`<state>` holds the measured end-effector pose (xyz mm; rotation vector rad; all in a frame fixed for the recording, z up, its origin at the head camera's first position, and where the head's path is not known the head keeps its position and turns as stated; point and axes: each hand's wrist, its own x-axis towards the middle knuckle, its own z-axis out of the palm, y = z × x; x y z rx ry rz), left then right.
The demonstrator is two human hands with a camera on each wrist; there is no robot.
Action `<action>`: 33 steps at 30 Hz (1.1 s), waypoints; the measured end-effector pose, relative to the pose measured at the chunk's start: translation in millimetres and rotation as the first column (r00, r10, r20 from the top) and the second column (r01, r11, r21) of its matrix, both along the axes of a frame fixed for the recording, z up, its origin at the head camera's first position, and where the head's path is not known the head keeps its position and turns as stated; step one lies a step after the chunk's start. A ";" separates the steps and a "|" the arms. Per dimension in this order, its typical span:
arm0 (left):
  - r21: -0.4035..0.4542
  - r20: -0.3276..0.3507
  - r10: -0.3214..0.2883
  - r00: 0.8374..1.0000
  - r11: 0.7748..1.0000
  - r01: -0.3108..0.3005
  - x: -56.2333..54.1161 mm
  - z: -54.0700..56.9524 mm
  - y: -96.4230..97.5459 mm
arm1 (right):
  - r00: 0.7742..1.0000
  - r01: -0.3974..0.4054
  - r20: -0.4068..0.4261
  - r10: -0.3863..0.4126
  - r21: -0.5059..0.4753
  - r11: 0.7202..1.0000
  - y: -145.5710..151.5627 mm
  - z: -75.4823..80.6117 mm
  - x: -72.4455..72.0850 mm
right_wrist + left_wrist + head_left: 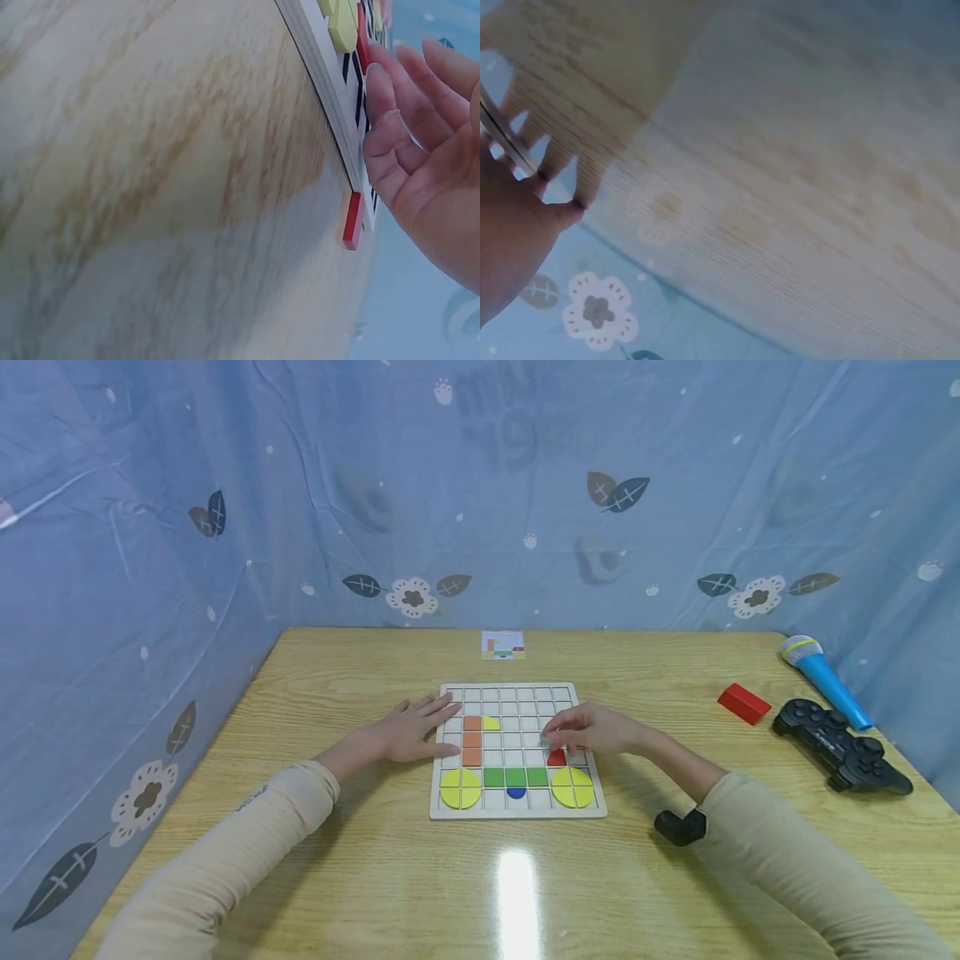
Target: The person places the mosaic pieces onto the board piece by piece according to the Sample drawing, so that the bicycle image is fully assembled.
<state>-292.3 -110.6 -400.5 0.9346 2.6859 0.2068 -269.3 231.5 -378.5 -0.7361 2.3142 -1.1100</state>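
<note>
A white grid board (517,814) lies on the table with flat colored pieces in its squares. My left hand (411,733) has spread, straight fingers; its fingertips and thumb rest on the board's left edge. Over the board's right side, my right hand (596,728) bends its fingers down beside a red piece (556,758). In the right wrist view, the fingertips are close to a red piece (363,41); whether they pinch it is hidden. Orange squares (472,740), green squares (515,777), yellow round shapes (461,788) and a blue half-circle (516,793) also sit on the board.
Behind the board lies a small pattern card (503,645). To the right are a red block (744,703), a black game controller (836,743) and a blue toy microphone (828,681). A black object (680,827) is partly covered by the right sleeve.
</note>
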 end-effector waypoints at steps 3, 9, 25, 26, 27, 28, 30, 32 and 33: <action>-0.004 -0.001 -0.001 1.000 1.000 0.001 0.0 -0.1 0.0 | 0.999 -0.032 -0.024 0.033 0.031 0.999 -1.1 0.0 -1.1; -0.008 -0.011 -0.004 1.000 1.000 0.004 -0.8 -0.4 0.0 | 0.995 -0.072 -0.059 0.076 0.053 0.996 -3.2 1.1 -2.3; -0.010 0.005 0.003 1.000 1.000 -0.003 0.7 1.5 0.3 | 0.936 0.352 0.024 -0.352 -0.109 0.930 27.8 0.2 -18.7; -0.008 0.005 0.000 1.000 1.000 0.000 0.7 1.4 0.1 | 0.925 0.379 0.014 -0.380 -0.109 0.919 31.2 -0.2 -19.9; -0.006 0.007 -0.003 1.000 1.000 0.003 0.7 1.3 -0.2 | 0.919 0.391 -0.001 -0.393 -0.110 0.914 34.4 -0.7 -21.0; -0.002 0.007 -0.006 1.000 1.000 0.006 0.7 1.2 -0.3 | 0.916 0.397 -0.013 -0.402 -0.117 0.910 37.4 -1.6 -22.0; -0.003 0.006 -0.009 1.000 1.000 0.009 0.9 0.9 -0.6 | 0.918 0.386 -0.056 -0.393 -0.110 0.916 43.4 -3.8 -23.6; -0.004 0.002 -0.010 1.000 1.000 0.010 0.8 0.5 -0.9 | 0.926 0.354 -0.106 -0.362 -0.086 0.931 48.2 -6.4 -24.9; -0.009 0.000 -0.009 1.000 1.000 0.009 0.7 0.2 -1.0 | 0.933 0.328 -0.125 -0.337 -0.081 0.941 50.1 -7.6 -25.4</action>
